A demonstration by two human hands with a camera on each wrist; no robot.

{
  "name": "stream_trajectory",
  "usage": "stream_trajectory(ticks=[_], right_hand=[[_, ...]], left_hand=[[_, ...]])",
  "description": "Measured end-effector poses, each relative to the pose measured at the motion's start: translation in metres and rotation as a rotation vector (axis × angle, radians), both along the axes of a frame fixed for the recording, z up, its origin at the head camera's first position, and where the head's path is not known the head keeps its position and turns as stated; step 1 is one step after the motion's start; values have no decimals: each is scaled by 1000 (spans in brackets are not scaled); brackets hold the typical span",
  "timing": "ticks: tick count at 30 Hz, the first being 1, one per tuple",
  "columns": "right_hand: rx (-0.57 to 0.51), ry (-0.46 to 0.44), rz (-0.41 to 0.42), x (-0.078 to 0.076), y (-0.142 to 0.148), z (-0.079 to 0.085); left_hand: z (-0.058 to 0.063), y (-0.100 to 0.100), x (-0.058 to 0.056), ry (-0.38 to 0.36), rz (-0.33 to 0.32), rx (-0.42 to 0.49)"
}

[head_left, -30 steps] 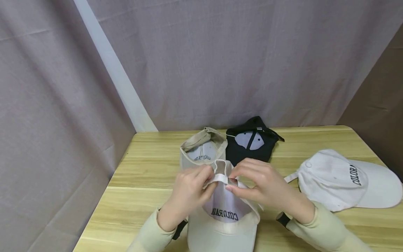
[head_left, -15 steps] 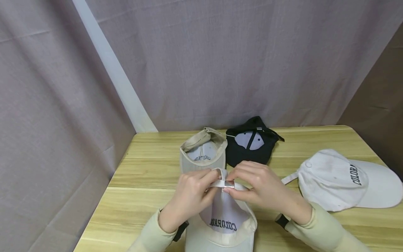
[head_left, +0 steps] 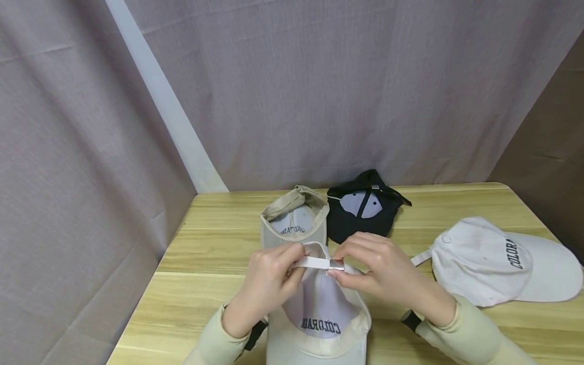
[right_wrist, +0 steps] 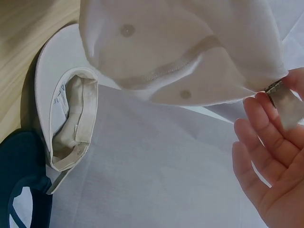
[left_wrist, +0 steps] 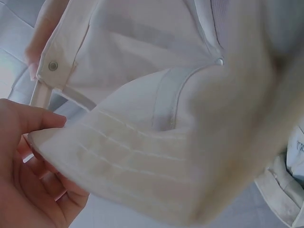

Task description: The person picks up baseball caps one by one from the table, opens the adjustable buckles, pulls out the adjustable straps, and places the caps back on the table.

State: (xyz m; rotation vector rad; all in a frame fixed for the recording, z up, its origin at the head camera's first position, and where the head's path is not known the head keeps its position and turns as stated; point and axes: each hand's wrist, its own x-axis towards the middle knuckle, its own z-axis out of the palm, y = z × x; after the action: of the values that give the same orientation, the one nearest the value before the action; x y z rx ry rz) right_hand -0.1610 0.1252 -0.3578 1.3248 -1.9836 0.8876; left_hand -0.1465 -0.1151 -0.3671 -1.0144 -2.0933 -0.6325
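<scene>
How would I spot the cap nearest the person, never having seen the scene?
Start at the wood-grain table and look to the middle of its near side. There, between the left hand and right hand, is a pale cap, its inside showing mirror-reversed dark lettering. Only this one is held; the beige cap, black cap and white cap lie on the table.

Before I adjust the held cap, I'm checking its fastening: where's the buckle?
In the head view, the buckle is below and right of centre, in the right grip, at the right end of the strap.
</scene>
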Motion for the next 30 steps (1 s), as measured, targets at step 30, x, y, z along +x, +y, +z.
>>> stream_trajectory(ticks=[30], right_hand=[[10,18,4,1,8,-8]], left_hand=[[2,-4,3,-1,-66,-35]])
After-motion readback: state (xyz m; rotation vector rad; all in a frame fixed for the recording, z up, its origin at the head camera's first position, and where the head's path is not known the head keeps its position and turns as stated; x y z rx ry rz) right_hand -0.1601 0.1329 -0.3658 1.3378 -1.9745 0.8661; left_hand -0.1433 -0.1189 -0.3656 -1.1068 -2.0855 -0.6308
